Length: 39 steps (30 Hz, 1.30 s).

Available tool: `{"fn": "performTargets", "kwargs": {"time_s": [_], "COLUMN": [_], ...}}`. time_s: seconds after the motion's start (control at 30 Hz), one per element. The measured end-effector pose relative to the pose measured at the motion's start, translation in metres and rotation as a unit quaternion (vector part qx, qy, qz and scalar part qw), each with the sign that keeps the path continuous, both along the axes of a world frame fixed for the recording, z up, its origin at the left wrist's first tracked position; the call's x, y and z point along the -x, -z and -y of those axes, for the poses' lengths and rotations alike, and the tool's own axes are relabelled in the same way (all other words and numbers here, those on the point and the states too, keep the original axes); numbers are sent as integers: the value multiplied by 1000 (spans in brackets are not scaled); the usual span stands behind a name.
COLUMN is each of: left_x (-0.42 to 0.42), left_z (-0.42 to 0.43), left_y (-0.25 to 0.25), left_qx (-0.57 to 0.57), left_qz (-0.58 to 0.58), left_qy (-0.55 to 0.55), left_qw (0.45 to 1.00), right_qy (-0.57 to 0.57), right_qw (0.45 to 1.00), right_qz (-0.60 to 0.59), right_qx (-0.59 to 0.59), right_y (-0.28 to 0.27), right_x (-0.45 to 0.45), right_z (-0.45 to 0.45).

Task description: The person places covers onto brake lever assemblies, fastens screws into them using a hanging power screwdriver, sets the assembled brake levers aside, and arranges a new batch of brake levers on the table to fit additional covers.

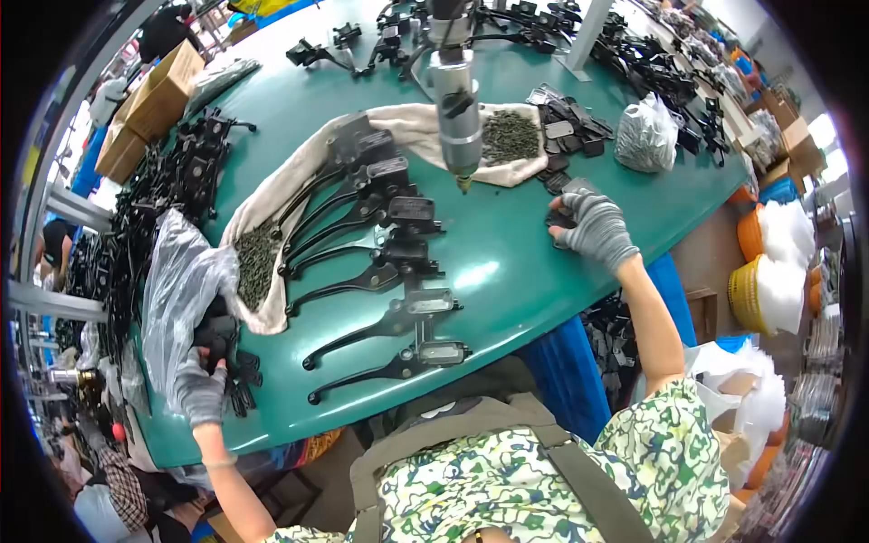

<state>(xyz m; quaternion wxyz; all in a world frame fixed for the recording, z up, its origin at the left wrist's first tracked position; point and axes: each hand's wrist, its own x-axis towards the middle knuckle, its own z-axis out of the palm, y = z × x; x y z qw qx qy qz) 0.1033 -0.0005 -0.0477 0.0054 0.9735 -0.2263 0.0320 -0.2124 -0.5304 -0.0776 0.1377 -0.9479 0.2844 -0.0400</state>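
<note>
In the head view my right hand [597, 226], in a grey fingerless glove, is closed on a small flat black cover [561, 218], partly hidden by the fingers. Beyond it lies a pile of black rectangular covers [570, 127]. My left hand [199, 387], gloved alike, reaches into small black parts [217, 335] beside a clear plastic bag [176, 299]. Its fingers are curled, and what they grip is unclear. Between my hands several brake lever assemblies [398, 317] lie in a row; the two nearest have uncovered reservoirs. A power screwdriver [457, 118] hangs above the table, bit down.
On the green table [507, 271] a pale cloth [253, 213] carries two piles of small screws [258, 262]. More lever assemblies [186, 163] are heaped left and along the back. A bagged bundle [646, 134] stands right. Cardboard boxes [149, 109] are at the left edge.
</note>
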Motion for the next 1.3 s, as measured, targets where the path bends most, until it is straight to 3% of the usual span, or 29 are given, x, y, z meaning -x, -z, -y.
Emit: {"fn": "performTargets", "kwargs": {"time_s": [0.1, 0.13, 0.27, 0.4, 0.57, 0.77, 0.8, 0.93, 1.03, 1.07, 1.2, 1.3], "left_x": [11, 21, 53, 66, 86, 84, 80, 57, 53, 52, 50, 55], "left_z": [-6, 0, 29, 71, 152, 226, 234, 247, 255, 257, 260, 260], "left_y": [8, 5, 1, -12, -22, -19, -20, -11, -18, -21, -13, -7], "left_qx": [162, 179, 342, 396, 407, 305, 271, 215, 215, 208, 262, 273], "left_qz": [-24, -48, -171, -276, -341, -198, -192, -209, -222, -259, -431, -360], "left_qy": [6, -4, 1, 88, 162, 291, 309, 377, 397, 380, 318, 389], "left_qw": [986, 983, 924, 871, 832, 885, 891, 876, 864, 863, 803, 803], "right_qy": [-30, -63, -106, -92, -93, -57, -61, -156, -319, -311, -327, -299], "right_qw": [990, 987, 985, 990, 991, 998, 996, 988, 937, 945, 944, 954], "right_qz": [113, 135, 126, 110, 93, 31, 56, 14, 51, 8, 30, 21], "right_qx": [83, 54, 44, 6, 18, -17, 43, 7, 134, 103, 22, -21], "right_y": [-7, -11, -5, 6, 8, 13, 14, 7, -2, -2, -1, -1], "right_x": [-5, -6, -12, -13, -3, 6, 6, 1, -5, -5, -10, -13], "right_z": [-29, -39, -63, -64, -58, -64, -68, -64, -56, -55, -39, -35]}}
